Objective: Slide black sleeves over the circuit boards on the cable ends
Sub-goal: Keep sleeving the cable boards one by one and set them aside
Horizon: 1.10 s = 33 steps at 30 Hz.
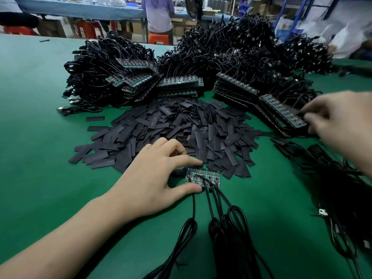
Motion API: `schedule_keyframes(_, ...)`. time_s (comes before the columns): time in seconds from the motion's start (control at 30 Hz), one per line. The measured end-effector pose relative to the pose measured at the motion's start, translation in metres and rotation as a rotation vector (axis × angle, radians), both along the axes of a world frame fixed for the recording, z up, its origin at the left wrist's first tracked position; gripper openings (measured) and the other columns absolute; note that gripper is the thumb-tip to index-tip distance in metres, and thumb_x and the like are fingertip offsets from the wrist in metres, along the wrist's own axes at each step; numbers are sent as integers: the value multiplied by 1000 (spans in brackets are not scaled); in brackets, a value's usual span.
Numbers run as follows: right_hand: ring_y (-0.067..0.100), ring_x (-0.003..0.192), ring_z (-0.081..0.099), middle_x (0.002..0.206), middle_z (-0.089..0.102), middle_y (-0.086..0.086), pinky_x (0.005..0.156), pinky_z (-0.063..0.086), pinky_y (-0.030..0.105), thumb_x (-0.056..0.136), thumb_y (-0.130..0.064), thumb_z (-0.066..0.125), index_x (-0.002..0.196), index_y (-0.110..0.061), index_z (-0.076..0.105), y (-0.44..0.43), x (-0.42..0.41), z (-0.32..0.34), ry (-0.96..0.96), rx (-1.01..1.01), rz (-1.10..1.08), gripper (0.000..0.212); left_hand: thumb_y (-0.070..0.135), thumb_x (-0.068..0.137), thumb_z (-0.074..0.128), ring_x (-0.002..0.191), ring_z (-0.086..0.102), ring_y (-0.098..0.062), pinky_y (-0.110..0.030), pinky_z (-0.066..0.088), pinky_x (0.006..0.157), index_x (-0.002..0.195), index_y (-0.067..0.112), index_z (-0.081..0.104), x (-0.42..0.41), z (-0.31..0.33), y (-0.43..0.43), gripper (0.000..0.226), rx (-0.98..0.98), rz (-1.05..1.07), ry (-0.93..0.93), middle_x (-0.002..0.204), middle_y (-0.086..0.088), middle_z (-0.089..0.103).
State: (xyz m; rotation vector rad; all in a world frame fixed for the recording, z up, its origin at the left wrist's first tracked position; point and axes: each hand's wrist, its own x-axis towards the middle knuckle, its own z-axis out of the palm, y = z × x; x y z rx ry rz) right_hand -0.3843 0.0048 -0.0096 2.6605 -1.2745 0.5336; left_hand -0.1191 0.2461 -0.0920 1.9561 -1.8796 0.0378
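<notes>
"Where is the left hand (157, 178)?"

"Near the worktop's (40, 137) front edge, pinching a board strip (198, 174) between thumb and forefinger. Its cables (221, 222) trail back toward that edge."

"And the black sleeves (181, 127)?"

"Heaped loose mid-worktop, just beyond the strip."

"The right hand (340, 121)?"

"Blurred, fingers curled at a stack of boards (281, 110) by the right edge; whether it grips them cannot be told. Cable bundles (231, 47) crowd the far edge."
</notes>
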Motion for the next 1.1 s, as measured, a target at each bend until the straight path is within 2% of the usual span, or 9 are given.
schedule_keyframes(0.13,29,96,68,97,76,2,79,53,37,90,-32,74,109,-28,75,17,24,-16,108,127,-28,19,63,90,55,106,42,-7,-33,41,95,124,50,66,-5,0,-2,38,27,-88,52,111,20,48)
schedule_keyframes(0.23,3,85,64,90,71,-20,76,48,25,89,-41,70,95,-39,74,48,43,-8,90,325,132,7,55,91,63,106,42,-7,-34,41,96,116,46,70,-5,-2,-4,27,21,-119,118,109,20,48)
schedule_keyframes(0.3,-11,79,62,82,71,-26,75,45,12,85,-52,63,85,-41,74,73,60,-12,123,509,241,16,49,90,68,105,44,-8,-34,42,94,109,43,70,-5,-3,-4,20,-3,-130,173,105,19,48)
schedule_keyframes(0.4,-6,81,63,84,72,-20,77,51,20,86,-64,54,88,-38,74,95,77,-27,166,666,315,32,44,88,73,101,46,-8,-32,44,89,100,38,69,-5,-2,-4,13,-44,-154,199,99,19,50)
schedule_keyframes(0.5,2,72,61,76,68,-11,72,52,30,92,-63,53,83,-29,69,101,88,-43,122,620,295,39,41,88,70,97,49,-9,-31,46,84,93,32,68,-5,0,-3,10,-88,-173,193,95,16,54)
schedule_keyframes(0.63,7,54,45,62,60,1,52,35,23,87,-55,59,81,-8,63,106,94,-54,-90,758,366,48,33,91,68,92,51,-11,-35,47,79,91,28,66,-5,4,-2,6,-185,-192,202,92,15,55)
schedule_keyframes(0.8,44,68,66,78,74,19,63,59,46,98,-29,65,92,9,58,101,92,-60,-404,1063,395,38,22,90,70,97,55,-18,-38,46,82,91,23,66,-8,10,1,4,-302,-222,309,97,11,54)
schedule_keyframes(1.0,27,56,72,80,72,24,49,57,30,104,-14,55,100,14,48,98,93,-67,-622,1171,353,29,17,95,65,83,55,-12,-19,40,73,94,26,58,-14,16,2,11,-526,-150,447,90,12,55)
schedule_keyframes(1.1,25,52,68,76,68,22,47,56,29,105,-12,53,105,14,49,96,91,-68,-664,1205,361,27,22,93,70,81,59,-13,-20,43,70,102,29,61,-15,18,8,15,-536,-121,437,90,13,59)
